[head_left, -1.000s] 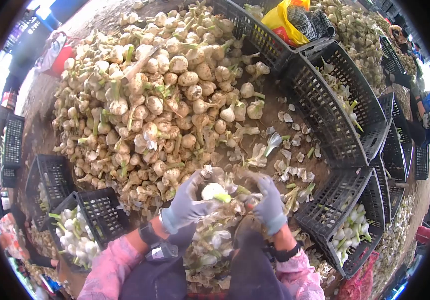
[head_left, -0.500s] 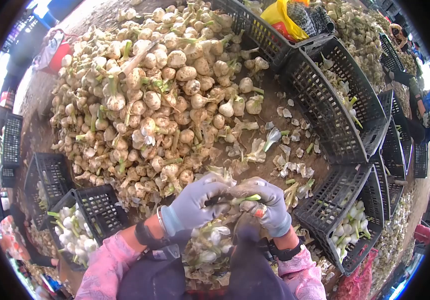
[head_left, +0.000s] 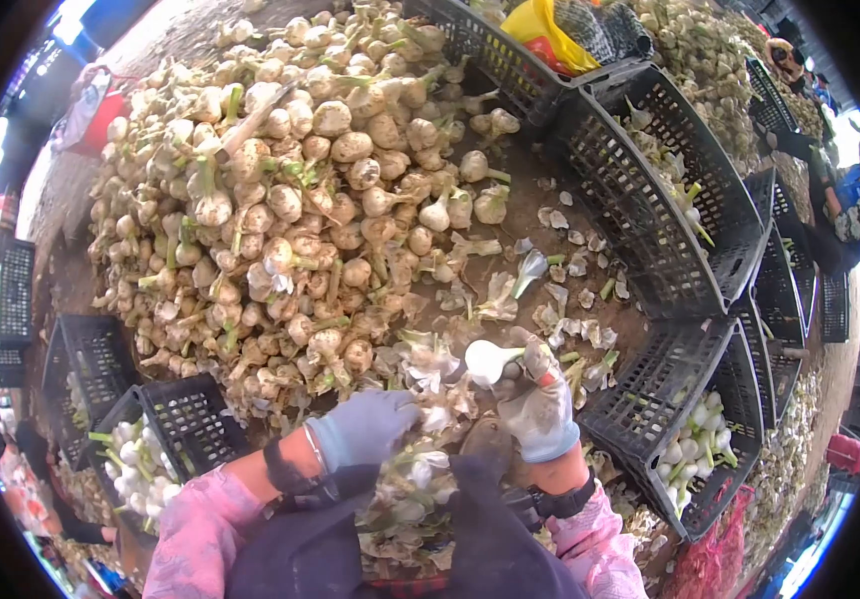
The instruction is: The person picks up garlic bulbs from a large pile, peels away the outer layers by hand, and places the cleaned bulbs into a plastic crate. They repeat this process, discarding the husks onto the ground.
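A clean white garlic bulb [head_left: 490, 361] with a short green stem is held by the stem in my right hand [head_left: 540, 404], its gloved fingers closed. The bulb points left, above loose papery skins [head_left: 428, 361]. My left hand [head_left: 365, 427], in a grey glove, is lower and to the left, apart from the bulb. Its back faces me, and its blurred fingers are turned away, so their grip does not show. Between my legs lie skins and pale garlic pieces [head_left: 420, 489]. Just beyond my hands rises a large heap of unpeeled garlic [head_left: 290, 200].
Black crates [head_left: 650, 399] stand at my right, one with white bulbs. Another crate of white bulbs [head_left: 140, 464] is at my left. A yellow bag [head_left: 540, 35] sits by the far crates. A red bucket [head_left: 105, 115] stands far left. People work at both sides.
My hands were together around the garlic and have moved apart. My left hand went left and down; my right hand keeps the bulb, whose white head now shows. The view shifted slightly.
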{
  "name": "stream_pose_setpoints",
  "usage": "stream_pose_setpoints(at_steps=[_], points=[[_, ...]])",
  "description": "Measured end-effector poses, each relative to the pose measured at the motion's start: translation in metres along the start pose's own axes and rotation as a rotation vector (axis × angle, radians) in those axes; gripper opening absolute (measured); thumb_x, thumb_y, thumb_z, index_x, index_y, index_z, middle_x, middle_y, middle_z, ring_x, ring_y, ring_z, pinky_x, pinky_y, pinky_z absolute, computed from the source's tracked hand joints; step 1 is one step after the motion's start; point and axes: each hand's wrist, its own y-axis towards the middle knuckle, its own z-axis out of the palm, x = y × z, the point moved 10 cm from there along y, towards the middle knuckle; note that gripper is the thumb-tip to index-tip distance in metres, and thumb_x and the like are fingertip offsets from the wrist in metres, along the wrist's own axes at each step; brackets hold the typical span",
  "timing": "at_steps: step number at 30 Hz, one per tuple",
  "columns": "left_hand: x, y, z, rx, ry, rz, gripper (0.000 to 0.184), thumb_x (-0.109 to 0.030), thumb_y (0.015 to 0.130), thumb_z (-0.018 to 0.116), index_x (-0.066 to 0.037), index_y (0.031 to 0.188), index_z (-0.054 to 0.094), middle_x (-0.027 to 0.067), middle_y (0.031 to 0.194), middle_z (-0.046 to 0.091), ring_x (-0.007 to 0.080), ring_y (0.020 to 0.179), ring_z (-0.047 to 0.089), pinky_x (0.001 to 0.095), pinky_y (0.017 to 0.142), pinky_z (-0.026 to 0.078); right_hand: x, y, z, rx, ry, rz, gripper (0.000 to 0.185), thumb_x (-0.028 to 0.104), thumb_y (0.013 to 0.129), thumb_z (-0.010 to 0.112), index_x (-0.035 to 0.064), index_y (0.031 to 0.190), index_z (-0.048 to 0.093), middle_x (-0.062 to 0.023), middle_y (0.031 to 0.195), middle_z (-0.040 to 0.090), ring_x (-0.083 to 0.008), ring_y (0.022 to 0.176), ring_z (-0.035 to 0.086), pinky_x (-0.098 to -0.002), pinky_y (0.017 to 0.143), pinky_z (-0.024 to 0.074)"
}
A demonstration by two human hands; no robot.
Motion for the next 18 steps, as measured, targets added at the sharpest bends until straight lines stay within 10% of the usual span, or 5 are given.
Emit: stream_pose_setpoints(at_steps=[6, 7, 10, 13, 18], points=[[0.053, -0.020, 0.022, 0.077, 0.095, -0.155, 0.022, -0.030, 0.087, 0.064, -0.009, 0.082, 0.065, 0.0106, 0.105, 0.062, 0.0312, 0.097, 0.060, 0.0411, 0.079, 0.050, 0.033, -0.024, -0.014, -0.330, 0.160, -0.096, 0.027, 0.029, 0.097, 0.058, 0.0101, 0.114, 0.065, -0.0007, 0.077, 0.065, -0.0097, 0.070, 0.062, -0.0260, 0.060, 0.0490], [0.063, -0.024, 0.003, -0.029, 0.113, -0.265, 0.024, -0.029, 0.084, 0.065, -0.007, 0.074, 0.067, 0.0110, 0.112, 0.062, 0.0314, 0.100, 0.060, 0.0419, 0.082, 0.050, 0.051, -0.025, 0.015, 0.203, 0.470, -0.101, 0.027, 0.030, 0.097, 0.058, 0.0113, 0.114, 0.066, -0.0001, 0.078, 0.064, -0.0092, 0.071, 0.062, -0.0267, 0.059, 0.0475], [0.106, -0.044, -0.053, -0.387, 0.483, -0.395, 0.041, -0.021, 0.078, 0.070, -0.011, 0.116, 0.062, 0.0099, 0.124, 0.057, 0.0323, 0.113, 0.055, 0.0441, 0.089, 0.049, 0.129, -0.072, 0.035, 0.922, 0.573, -0.202, 0.026, 0.040, 0.091, 0.066, 0.0154, 0.099, 0.067, 0.0039, 0.079, 0.062, -0.0078, 0.070, 0.060, -0.0283, 0.062, 0.0485], [0.158, -0.046, -0.020, -0.038, 0.619, -0.415, 0.061, -0.018, 0.074, 0.073, -0.015, 0.131, 0.051, 0.0107, 0.130, 0.053, 0.0325, 0.116, 0.052, 0.0436, 0.091, 0.048, 0.097, -0.040, 0.005, 0.297, 0.494, -0.167, 0.034, 0.050, 0.090, 0.065, 0.0161, 0.092, 0.065, 0.0068, 0.072, 0.057, -0.0069, 0.064, 0.054, -0.0272, 0.060, 0.0458], [0.167, -0.040, -0.037, -0.086, 0.411, -0.591, 0.065, -0.025, 0.071, 0.077, -0.010, 0.128, 0.051, 0.0186, 0.127, 0.052, 0.0363, 0.114, 0.054, 0.0433, 0.092, 0.049, -0.009, -0.012, 0.013, 0.334, -0.495, 0.026, 0.029, 0.034, 0.094, 0.063, 0.0058, 0.100, 0.068, -0.0053, 0.091, 0.068, -0.0132, 0.079, 0.063, -0.0275, 0.068, 0.0527]])
